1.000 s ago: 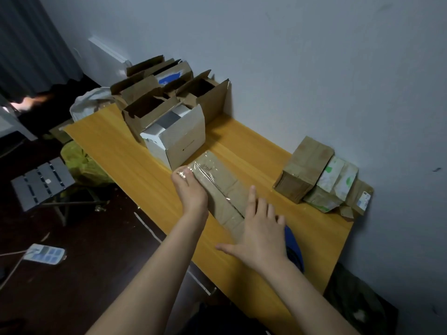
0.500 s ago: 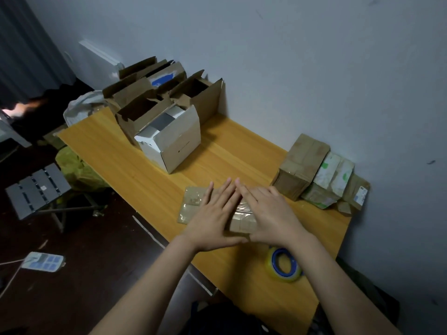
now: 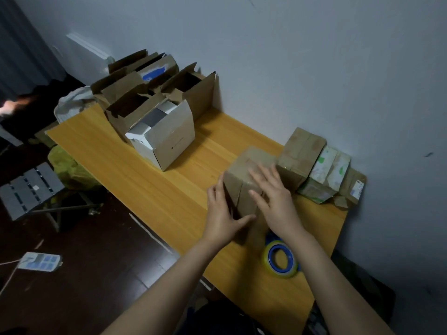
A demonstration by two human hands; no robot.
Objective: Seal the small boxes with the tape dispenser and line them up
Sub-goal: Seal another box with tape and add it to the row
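Observation:
A brown taped box stands on the wooden table, touching the left end of a row of sealed boxes by the wall. My left hand presses straight fingers against its left side, thumb along its near bottom edge. My right hand lies flat on its top and near face. The row holds a brown box, a green-and-white box and a small labelled brown box. A yellow tape roll with a blue core lies near the table's front edge, under my right wrist.
An open white box and several open brown boxes crowd the table's far left end. On the dark floor to the left are a grey folding stool, a yellow bag and a power strip.
The brown box lay flat under both palms near the front edge. It now stands taller and has moved right and back, up against the row of sealed boxes.

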